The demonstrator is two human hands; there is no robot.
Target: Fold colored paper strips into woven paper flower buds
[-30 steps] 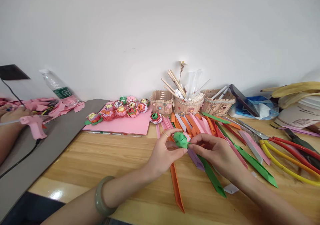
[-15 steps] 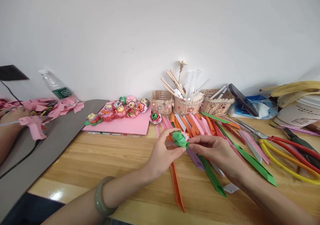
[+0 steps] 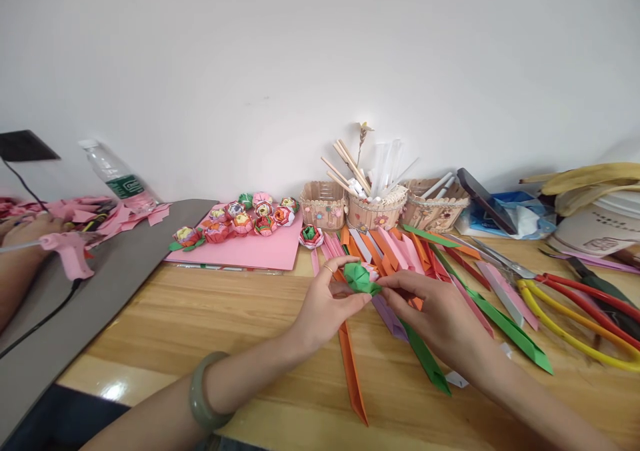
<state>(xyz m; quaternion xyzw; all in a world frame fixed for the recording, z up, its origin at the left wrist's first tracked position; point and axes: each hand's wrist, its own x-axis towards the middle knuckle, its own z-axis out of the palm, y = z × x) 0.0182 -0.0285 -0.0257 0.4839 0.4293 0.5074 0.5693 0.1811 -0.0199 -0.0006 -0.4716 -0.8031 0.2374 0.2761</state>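
Note:
A folded paper flower (image 3: 358, 276), green on the near side with a little pink showing behind, is held up between both hands above the table. My left hand (image 3: 325, 304) grips it from the left, thumb below and fingers around the far side. My right hand (image 3: 430, 304) pinches the green edge at its right with thumb and forefinger. Beneath the hands lie folded paper strips, among them an orange strip (image 3: 354, 377) and a green strip (image 3: 425, 357). The far side of the flower is hidden from me.
Several finished paper flowers (image 3: 243, 223) sit on a pink sheet (image 3: 270, 254). Decorated baskets (image 3: 377, 209) stand by the wall. Red- and yellow-handled scissors (image 3: 550, 291) lie right. At left are another person's arm (image 3: 20, 257), a pink glue gun (image 3: 70, 254) and a bottle (image 3: 113, 171).
My right hand has shifted slightly, its fingers still at the flower's right edge. My left hand and the flower stay almost in place.

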